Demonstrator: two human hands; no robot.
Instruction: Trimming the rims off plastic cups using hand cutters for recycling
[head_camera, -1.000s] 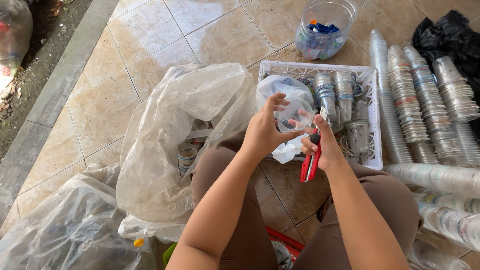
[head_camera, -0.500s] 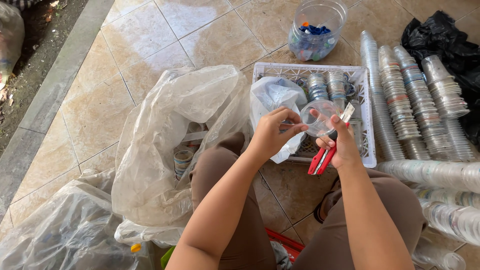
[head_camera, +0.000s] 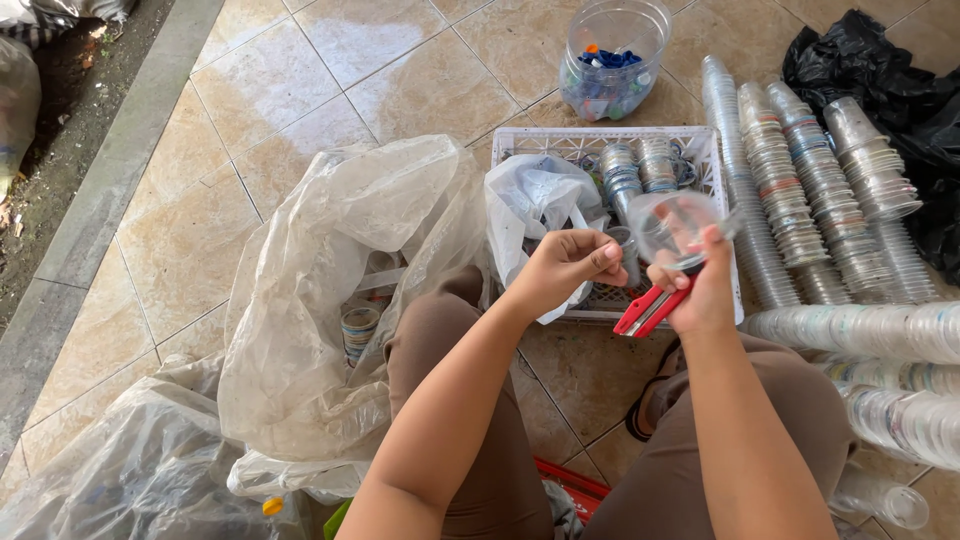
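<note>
Clear cup (head_camera: 672, 222) and red cutter (head_camera: 650, 310) stay gripped by right hand (head_camera: 700, 290) (raised higher); left hand (head_camera: 560, 270) released, curled empty.

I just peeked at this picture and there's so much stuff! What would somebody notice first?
Probably the two hands in the middle: the right hand holds a clear cup and a red cutter, with the left hand beside it. Next, the long stacks of clear cups lying on the right. Then the big clear bag on the left, and a white crate behind the hands.
</note>
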